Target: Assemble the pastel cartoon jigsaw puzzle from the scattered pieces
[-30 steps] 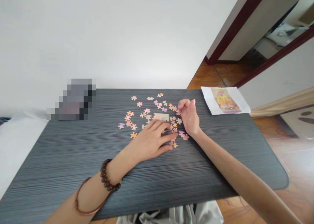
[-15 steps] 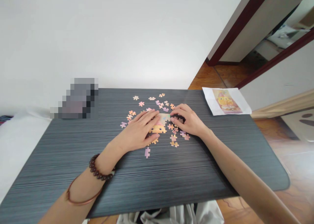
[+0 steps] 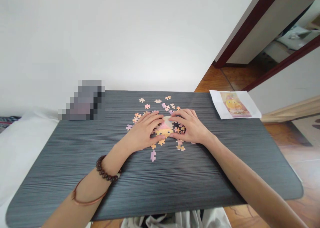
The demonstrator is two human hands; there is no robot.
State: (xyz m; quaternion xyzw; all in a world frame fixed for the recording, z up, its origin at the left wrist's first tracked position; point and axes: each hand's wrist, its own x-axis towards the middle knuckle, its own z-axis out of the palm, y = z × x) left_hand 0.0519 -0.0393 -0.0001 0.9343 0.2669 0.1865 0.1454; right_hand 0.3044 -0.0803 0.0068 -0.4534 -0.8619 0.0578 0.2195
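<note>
A partly joined jigsaw puzzle (image 3: pixel 164 130) lies flat on the dark table, showing a yellow face with eyes under a pink and pale upper area. My left hand (image 3: pixel 145 131) holds its left side, fingers reaching over the top and the thumb low. On the other side, my right hand (image 3: pixel 192 127) grips it between the fingertips at the upper edge and the thumb at the lower right. Loose pieces show in the gap under my right palm. Both hands cover parts of the puzzle's edges. A purple puzzle piece (image 3: pixel 153 156) lies nearer to me.
Several loose pieces (image 3: pixel 157 101) are scattered beyond and around my hands. A printed sheet (image 3: pixel 233 104) with a yellow character lies at the table's back right. A pixelated object (image 3: pixel 83 99) stands at the back left. Behind the table (image 3: pixel 187 174) rises a white wall.
My right hand has gone from the puzzle's upper right corner to span its right side, the thumb now at the lower edge. My left hand stays at the left side. The view has shifted slightly.
</note>
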